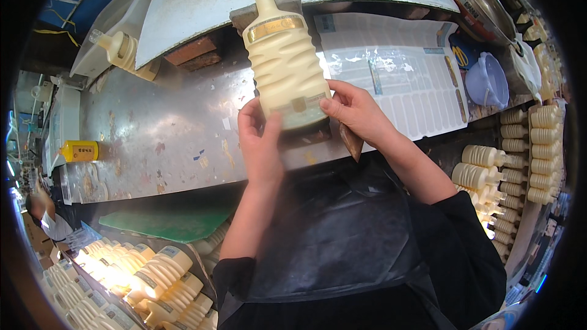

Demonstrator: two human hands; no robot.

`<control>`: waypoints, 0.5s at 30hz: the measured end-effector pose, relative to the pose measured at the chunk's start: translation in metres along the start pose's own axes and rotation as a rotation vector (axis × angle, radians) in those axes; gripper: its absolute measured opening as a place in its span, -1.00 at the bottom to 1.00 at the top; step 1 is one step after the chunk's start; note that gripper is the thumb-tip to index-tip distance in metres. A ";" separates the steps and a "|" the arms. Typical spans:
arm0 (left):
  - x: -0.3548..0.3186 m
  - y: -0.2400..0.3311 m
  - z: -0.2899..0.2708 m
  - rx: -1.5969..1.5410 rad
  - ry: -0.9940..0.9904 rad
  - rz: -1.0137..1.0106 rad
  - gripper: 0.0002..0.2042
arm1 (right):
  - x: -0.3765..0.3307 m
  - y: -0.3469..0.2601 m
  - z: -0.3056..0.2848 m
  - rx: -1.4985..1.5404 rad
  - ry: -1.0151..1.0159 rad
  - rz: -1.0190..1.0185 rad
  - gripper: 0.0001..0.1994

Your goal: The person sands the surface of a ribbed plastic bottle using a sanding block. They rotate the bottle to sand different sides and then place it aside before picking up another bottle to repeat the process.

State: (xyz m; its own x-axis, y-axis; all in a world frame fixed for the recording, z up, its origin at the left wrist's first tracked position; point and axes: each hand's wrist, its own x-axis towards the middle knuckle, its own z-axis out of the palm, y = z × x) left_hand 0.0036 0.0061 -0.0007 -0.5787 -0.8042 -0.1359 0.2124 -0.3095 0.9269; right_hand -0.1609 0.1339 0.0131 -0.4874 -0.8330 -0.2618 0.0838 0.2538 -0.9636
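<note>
A cream-coloured bottle with wavy ridges, a clear neck and a gold label band lies face up, neck pointing away, its upper part over a brown block. My left hand grips its lower left edge, fingers curled round the side and the thumb blurred over the front. On the lower right, my right hand holds the bottle, thumb pressed beside a small clear label near the base. A brown pointed flat piece sticks out below my right hand; its upper end is hidden.
Label sheets cover the metal table at right, beside a lilac bucket. Another cream bottle lies at far left, near a yellow container. Bottles fill a lower-left crate and right-hand racks.
</note>
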 end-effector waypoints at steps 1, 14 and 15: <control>0.000 -0.001 -0.001 -0.003 -0.003 0.006 -0.59 | 0.000 0.000 0.000 -0.005 -0.003 -0.002 -0.49; 0.001 -0.005 -0.001 -0.030 0.004 0.000 -0.61 | -0.001 -0.002 0.002 0.000 0.021 0.032 -0.47; 0.000 -0.005 -0.001 -0.026 0.004 0.008 -0.61 | -0.001 -0.001 0.002 -0.001 0.026 0.029 -0.47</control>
State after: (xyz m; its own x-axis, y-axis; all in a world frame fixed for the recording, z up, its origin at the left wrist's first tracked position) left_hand 0.0032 0.0068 -0.0058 -0.5740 -0.8084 -0.1303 0.2372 -0.3165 0.9185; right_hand -0.1585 0.1332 0.0146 -0.5075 -0.8120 -0.2882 0.0974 0.2783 -0.9555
